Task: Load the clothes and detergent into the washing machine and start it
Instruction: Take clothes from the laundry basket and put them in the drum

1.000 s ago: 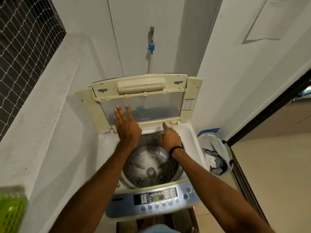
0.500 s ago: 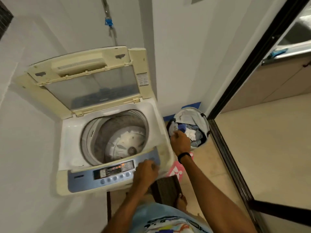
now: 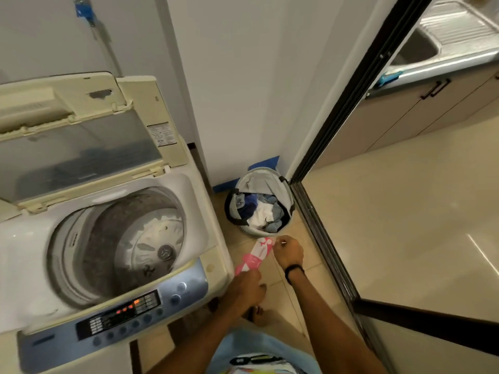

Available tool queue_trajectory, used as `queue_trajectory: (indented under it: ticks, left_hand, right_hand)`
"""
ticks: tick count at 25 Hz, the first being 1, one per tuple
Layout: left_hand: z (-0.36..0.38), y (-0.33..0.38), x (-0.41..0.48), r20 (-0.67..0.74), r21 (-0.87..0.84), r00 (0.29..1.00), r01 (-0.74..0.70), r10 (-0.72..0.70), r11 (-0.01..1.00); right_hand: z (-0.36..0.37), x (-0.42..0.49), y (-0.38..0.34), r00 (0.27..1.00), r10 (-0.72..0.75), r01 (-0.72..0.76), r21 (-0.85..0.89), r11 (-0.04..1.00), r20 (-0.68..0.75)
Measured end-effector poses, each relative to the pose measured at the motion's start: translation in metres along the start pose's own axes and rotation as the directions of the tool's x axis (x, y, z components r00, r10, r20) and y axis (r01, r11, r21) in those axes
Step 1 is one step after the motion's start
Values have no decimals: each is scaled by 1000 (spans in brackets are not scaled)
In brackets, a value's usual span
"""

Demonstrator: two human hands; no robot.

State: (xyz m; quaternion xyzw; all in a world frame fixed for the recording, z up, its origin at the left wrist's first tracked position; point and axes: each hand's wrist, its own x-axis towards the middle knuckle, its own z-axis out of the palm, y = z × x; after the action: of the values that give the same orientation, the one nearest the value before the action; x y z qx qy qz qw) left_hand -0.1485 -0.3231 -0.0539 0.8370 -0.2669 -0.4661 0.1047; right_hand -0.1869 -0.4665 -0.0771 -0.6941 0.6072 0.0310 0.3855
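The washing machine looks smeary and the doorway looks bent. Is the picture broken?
Head view: not broken; the washing machine is motion-blurred, the wide lens bows the door frame, bright glare streaks the floor at right, and the pink packet held by the left hand and right hand looks sharper.

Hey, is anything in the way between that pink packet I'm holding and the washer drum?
Nothing visible does. The lid stands raised, leaving the drum uncovered. The pink packet, held by the left hand and right hand, is just right of the washer.
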Motion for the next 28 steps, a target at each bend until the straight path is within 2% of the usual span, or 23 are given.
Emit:
queue_trajectory:
  ticks: [2, 8, 11, 15, 18, 21, 24, 27, 28]
  left_hand:
    - [-8, 14, 30, -40, -102, 998, 36, -40, 994]
    - [-40, 31, 139, -55, -351, 957, 250, -286, 902]
    - [-35, 32, 202, 27, -421, 917, 372, -399, 827]
    - [4, 27, 323, 40, -520, 840, 480, -541, 707]
    - [44, 19, 404, 128, -626, 823, 500, -554, 599]
    - [85, 10, 461, 65, -678, 825, 449, -561, 582]
    - [107, 0, 495, 32, -824, 797, 363, -603, 436]
    - [110, -12, 495, 85, -883, 752, 361, -654, 300]
    - [105, -11, 487, 119, -878, 735, 392, -667, 276]
  right_hand:
    - [-6, 20, -3, 1000, -16, 16, -26, 1000, 1]
    - [7, 129, -16, 979, -5, 48, -206, 977, 204]
    - [40, 217, -10, 936, 20, 111, -346, 932, 352]
    - [117, 360, 15, 865, 97, 179, -482, 857, 493]
    - [192, 452, 40, 818, 75, 240, -457, 857, 570]
    - [265, 508, 32, 779, 25, 318, -430, 845, 626]
    - [330, 546, 26, 766, -70, 392, -377, 839, 639]
    - [347, 544, 28, 775, -53, 433, -467, 771, 630]
    - [334, 533, 25, 796, -51, 386, -442, 810, 603]
